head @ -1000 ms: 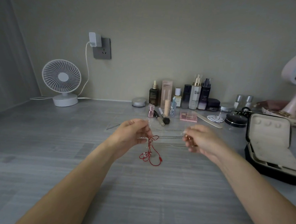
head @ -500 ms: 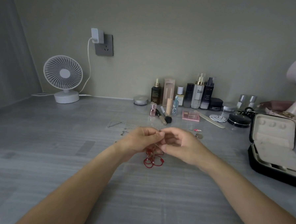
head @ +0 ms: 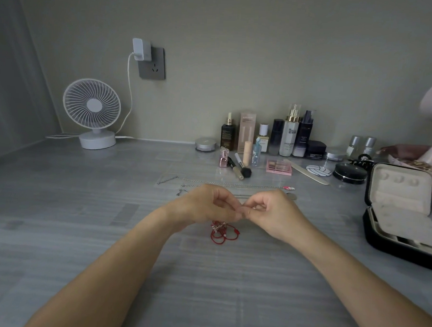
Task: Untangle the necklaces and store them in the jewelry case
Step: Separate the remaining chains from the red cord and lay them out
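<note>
Necklaces are found in two places on the grey counter [head: 82, 218]. A red cord necklace [head: 222, 232] is bunched in loops just below the hands, its upper end drawn up under the left hand [head: 207, 205]. Several silver chains [head: 224, 184] are laid out straight just beyond the hands. The left hand's grip is clamped on the top of the red cord necklace, with the fingers curled. The right hand [head: 273, 211] is held fingertip to fingertip against the left, thumb and forefinger pinched together. Whether a strand is caught in that grip cannot be told, since nothing so fine can be made out. The jewelry case [head: 402, 215] is set open on the right, well apart from the hands, with its pale lined lid stood upright. Cosmetic bottles [head: 289, 132] are lined along the wall, and a white fan [head: 92, 109] is placed at the far left.
</note>
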Available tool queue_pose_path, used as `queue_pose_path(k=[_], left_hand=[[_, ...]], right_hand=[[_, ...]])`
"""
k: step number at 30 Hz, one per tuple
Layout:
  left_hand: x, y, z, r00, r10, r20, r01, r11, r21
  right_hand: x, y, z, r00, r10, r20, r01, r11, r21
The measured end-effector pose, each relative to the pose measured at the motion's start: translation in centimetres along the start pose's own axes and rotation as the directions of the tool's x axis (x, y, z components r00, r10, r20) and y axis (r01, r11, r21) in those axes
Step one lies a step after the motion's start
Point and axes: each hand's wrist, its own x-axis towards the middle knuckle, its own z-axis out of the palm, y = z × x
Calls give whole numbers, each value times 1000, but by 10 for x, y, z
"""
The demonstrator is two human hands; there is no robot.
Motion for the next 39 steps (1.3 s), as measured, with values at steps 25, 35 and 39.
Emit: queue_pose_path(k=[25, 35, 39], left_hand=[[-2, 3, -7, 982, -64, -176, 39, 989, -140], [-4, 5, -7, 988, -86, -131, 77, 994, -76], [-5, 6, -6, 994, -83, -76, 83, 997, 3]], right_hand=[[0, 2, 0, 997, 30, -71, -20, 989, 149], [0, -3, -5, 983, 73, -166, -14, 945, 327], [-2, -5, -8, 983, 83, -162, -24, 942, 334]])
